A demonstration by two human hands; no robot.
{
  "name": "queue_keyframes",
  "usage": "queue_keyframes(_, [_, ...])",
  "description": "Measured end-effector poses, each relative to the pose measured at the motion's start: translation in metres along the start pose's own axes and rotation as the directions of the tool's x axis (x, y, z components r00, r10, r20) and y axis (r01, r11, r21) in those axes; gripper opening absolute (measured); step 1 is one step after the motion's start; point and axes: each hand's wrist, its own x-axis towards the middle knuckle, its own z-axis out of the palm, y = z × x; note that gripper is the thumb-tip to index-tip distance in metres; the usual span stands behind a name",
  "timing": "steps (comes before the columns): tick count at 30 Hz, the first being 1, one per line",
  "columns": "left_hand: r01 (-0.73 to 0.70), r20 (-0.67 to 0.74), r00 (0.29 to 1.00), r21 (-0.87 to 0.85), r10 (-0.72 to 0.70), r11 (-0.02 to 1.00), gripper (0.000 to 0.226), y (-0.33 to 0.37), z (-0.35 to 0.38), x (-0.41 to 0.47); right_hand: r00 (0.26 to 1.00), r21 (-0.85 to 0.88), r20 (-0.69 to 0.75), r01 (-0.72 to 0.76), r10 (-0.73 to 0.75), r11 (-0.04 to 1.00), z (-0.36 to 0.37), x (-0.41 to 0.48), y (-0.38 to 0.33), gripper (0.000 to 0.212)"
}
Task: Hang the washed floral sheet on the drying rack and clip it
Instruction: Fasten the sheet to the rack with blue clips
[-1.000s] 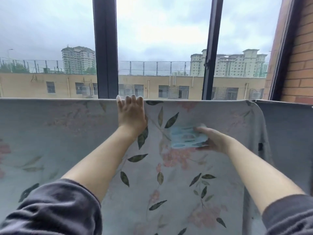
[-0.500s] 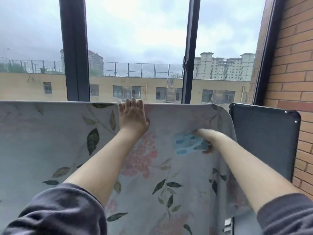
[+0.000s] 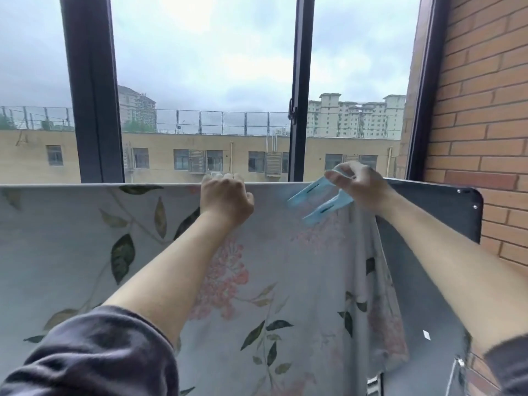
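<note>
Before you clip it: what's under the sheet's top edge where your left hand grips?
The left hand curls over the floral sheet there. Whatever rail supports it is covered. The right hand holds the blue clip open nearby.

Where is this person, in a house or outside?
Probably indoors, on an enclosed balcony high up. A big window looks out over rooftops and tower blocks, a brick wall stands on the right, and a floral sheet hangs up to dry.

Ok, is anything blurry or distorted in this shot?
In the head view, the blue clip in the right hand is motion-smeared; the left hand on the sheet is sharper; wide-angle bending curves the window frame.
</note>
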Motion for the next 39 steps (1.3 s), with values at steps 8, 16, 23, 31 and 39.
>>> queue_keyframes(8, [0.053,-0.168,0.984,-0.022,-0.055,0.998,0.030,-0.002,0.016,0.003,0.955,0.034,-0.120,0.278,-0.272,0.960,-0.046,0.027,-0.019,0.074])
queue_keyframes(16, [0.099,-0.246,0.964,-0.037,-0.105,0.994,0.027,0.003,0.019,0.003,0.892,0.020,0.101,0.442,-0.441,0.897,-0.054,0.050,-0.037,0.062])
queue_keyframes(23, [0.120,-0.236,0.964,-0.042,-0.126,0.992,0.024,0.009,0.017,0.002,0.818,-0.015,0.263,0.534,-0.512,0.845,-0.049,0.072,-0.046,0.050])
queue_keyframes(31, [0.113,-0.230,0.967,-0.010,-0.112,0.994,0.013,0.002,0.017,-0.001,0.791,-0.076,0.356,0.556,-0.498,0.828,-0.037,0.087,-0.062,0.043])
queue_keyframes(39, [0.110,-0.189,0.976,-0.003,-0.108,0.994,0.021,-0.003,0.010,-0.005,0.800,-0.100,0.422,0.508,-0.426,0.855,-0.015,0.085,-0.057,0.055])
